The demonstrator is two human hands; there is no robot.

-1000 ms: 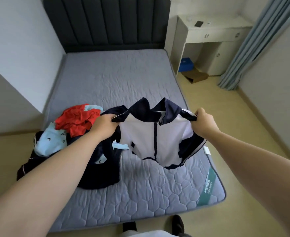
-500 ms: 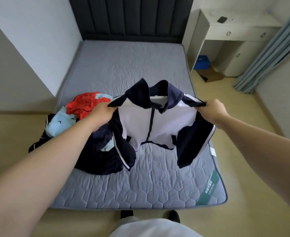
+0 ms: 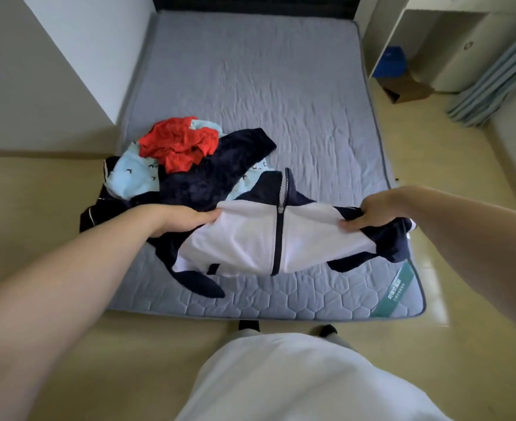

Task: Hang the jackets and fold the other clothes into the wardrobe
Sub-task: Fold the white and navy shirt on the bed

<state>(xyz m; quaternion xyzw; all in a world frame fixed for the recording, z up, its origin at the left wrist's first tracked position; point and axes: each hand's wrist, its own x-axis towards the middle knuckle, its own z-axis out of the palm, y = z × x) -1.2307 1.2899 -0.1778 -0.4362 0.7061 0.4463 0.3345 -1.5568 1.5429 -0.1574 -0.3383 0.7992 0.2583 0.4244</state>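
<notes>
A white and navy zip jacket [image 3: 250, 238] lies spread front-up on the near part of the grey mattress [image 3: 281, 86], collar pointing away from me. My left hand [image 3: 183, 220] grips its left shoulder and my right hand [image 3: 372, 212] grips its right shoulder. Just beyond my left hand sits a pile of clothes: a red garment [image 3: 177, 144] on top, a light blue patterned piece [image 3: 132, 174] and a dark navy fleece item [image 3: 214, 174]. The jacket's navy sleeves trail off to both sides.
A white wall block [image 3: 68, 71] stands left of the bed. To the right are a white desk [image 3: 451, 41], a blue box [image 3: 390, 60], a cardboard box [image 3: 408, 89] and a grey curtain [image 3: 493, 80]. Wooden floor [image 3: 98, 360] surrounds the bed's foot.
The jacket was held up in the air by its shoulders; both hands have lowered it flat onto the mattress. My view has tilted further down.
</notes>
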